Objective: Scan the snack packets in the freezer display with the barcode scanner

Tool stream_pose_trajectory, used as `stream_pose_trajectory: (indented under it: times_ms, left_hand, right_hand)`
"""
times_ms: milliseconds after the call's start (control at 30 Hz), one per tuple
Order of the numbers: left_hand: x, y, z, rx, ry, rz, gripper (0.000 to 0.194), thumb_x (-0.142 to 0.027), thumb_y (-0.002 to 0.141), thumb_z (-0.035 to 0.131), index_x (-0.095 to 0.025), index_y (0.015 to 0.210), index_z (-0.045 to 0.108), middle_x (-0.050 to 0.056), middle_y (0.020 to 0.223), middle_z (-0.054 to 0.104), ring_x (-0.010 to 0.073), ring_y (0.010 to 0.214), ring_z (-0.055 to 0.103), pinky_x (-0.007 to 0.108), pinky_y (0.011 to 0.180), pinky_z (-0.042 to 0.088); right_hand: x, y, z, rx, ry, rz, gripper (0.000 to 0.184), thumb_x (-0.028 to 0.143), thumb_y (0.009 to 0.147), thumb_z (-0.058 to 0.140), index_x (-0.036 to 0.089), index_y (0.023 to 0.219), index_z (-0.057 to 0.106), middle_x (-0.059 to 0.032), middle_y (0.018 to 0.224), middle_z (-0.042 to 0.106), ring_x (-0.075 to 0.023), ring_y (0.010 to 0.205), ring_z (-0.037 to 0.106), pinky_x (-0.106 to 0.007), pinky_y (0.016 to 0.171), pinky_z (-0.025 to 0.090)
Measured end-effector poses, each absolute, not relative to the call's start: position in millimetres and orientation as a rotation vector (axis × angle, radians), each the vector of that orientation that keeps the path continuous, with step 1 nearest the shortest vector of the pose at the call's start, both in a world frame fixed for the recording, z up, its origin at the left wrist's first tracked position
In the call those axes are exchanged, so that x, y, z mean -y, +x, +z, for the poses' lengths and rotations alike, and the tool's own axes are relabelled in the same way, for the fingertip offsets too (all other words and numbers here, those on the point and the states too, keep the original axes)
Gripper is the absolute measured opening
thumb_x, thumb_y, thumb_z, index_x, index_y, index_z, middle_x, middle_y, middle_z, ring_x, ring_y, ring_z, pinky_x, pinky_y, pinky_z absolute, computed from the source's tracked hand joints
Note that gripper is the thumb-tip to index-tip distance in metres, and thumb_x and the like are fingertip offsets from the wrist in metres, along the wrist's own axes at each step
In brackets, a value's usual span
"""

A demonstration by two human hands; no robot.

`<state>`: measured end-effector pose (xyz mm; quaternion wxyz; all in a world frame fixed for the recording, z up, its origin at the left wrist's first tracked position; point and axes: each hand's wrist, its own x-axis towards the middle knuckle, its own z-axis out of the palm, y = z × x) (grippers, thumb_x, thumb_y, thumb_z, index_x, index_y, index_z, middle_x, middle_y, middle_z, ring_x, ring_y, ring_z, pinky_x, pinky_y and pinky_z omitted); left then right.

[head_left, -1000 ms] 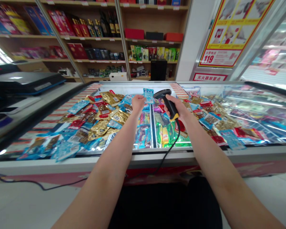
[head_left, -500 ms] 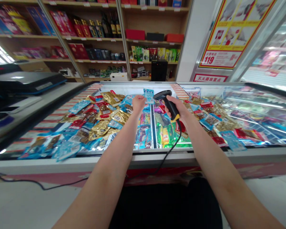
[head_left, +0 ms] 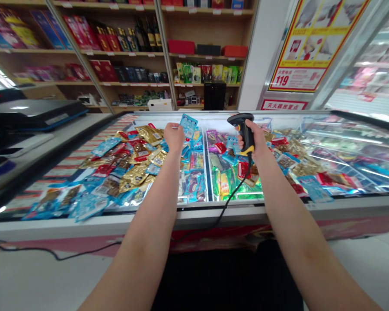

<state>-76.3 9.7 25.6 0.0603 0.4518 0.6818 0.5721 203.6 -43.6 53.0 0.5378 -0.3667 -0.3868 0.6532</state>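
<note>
Pinched in my left hand (head_left: 174, 137) is a blue snack packet (head_left: 189, 125), raised over the freezer's left half. My right hand (head_left: 256, 134) is wrapped around the handle of a black and yellow barcode scanner (head_left: 247, 136). The scanner's head points left, with a gap between it and the packet. Its black cord (head_left: 229, 199) hangs over the freezer's front edge. Below my left hand lies a heap of blue, red and gold packets (head_left: 138, 173). Another pile of packets (head_left: 287, 160) lies right of the scanner.
The chest freezer (head_left: 223, 211) with sliding glass lids spans the view and holds colourful packages. A black machine (head_left: 35, 113) stands on the counter at left. Shelves (head_left: 126, 52) with boxes and bottles line the back, and a poster (head_left: 314, 47) hangs at right.
My left hand has moved left with the blue packet, which is now more tilted. My right hand has drawn the scanner to the right, so the two are farther apart.
</note>
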Motion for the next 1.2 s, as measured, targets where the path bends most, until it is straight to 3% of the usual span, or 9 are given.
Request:
stream_pose_trajectory:
  times_ms: [267,400,567,767,967,1067,1200]
  left_hand:
    - [17.2,-86.1,32.8,-2.427,1.318,1.527,0.023,-0.013,0.081,0.055,-0.022,0.101,0.063,0.013,0.113,0.067,0.034,0.118,0.057,0.054,0.107,0.037]
    - [17.0,-62.3,23.0,-2.438,1.72,1.365,0.028,-0.02,0.085,0.056,-0.022,0.111,0.065,0.014,0.124,0.064,0.0338,0.126,0.053,0.051,0.111,0.033]
    - [21.1,-9.3,5.5,-2.034,2.28,1.014,0.027,-0.028,0.092,0.052,-0.024,0.112,0.069,0.01,0.126,0.066,0.0292,0.123,0.056,0.045,0.112,0.033]
    - [20.2,26.3,-14.9,-1.775,2.432,0.748,0.031,-0.034,0.095,0.05,-0.021,0.115,0.069,0.012,0.127,0.068,0.0304,0.123,0.057,0.043,0.107,0.038]
    - [12.8,27.1,-14.7,-1.791,2.327,0.746,0.047,-0.034,0.082,0.07,-0.024,0.128,0.065,0.011,0.121,0.069,0.0307,0.118,0.061,0.038,0.099,0.045]
    - [13.2,26.9,-7.8,-1.795,2.265,0.824,0.044,-0.024,0.076,0.072,-0.019,0.119,0.068,0.013,0.113,0.071,0.0309,0.111,0.064,0.036,0.096,0.047]
    - [15.5,20.8,1.3,-1.78,2.137,0.884,0.012,-0.018,0.076,0.068,-0.018,0.088,0.071,0.011,0.092,0.073,0.0286,0.095,0.068,0.033,0.084,0.05]
  right_hand:
    - [32.6,222.5,50.3,0.849,-0.862,1.503,0.044,0.06,0.091,0.057,0.016,0.096,0.064,0.0009,0.052,0.056,-0.0104,0.036,0.049,-0.019,0.033,0.04]
    - [32.8,223.9,49.6,0.848,-0.857,1.45,0.046,0.061,0.088,0.059,0.017,0.097,0.065,0.0013,0.052,0.055,-0.0111,0.037,0.05,-0.019,0.033,0.041]
    - [36.8,223.0,51.5,0.87,-0.833,1.439,0.047,0.062,0.087,0.061,0.017,0.101,0.066,0.0019,0.052,0.055,-0.0112,0.037,0.05,-0.019,0.032,0.04]
    - [41.3,220.8,54.0,0.825,-0.801,1.468,0.044,0.06,0.09,0.059,0.018,0.101,0.065,0.0018,0.053,0.056,-0.0115,0.037,0.051,-0.02,0.033,0.042]
    - [44.9,215.7,56.9,0.876,-0.85,1.458,0.046,0.062,0.088,0.061,0.018,0.102,0.064,0.0024,0.052,0.056,-0.011,0.036,0.05,-0.02,0.033,0.04]
    - [45.7,213.2,57.8,0.868,-0.845,1.468,0.045,0.061,0.089,0.061,0.018,0.102,0.064,0.003,0.051,0.055,-0.0109,0.036,0.05,-0.019,0.033,0.041]
    - [46.1,209.5,58.0,0.847,-0.845,1.509,0.041,0.057,0.093,0.057,0.018,0.1,0.063,0.003,0.05,0.055,-0.0112,0.035,0.05,-0.02,0.033,0.041]
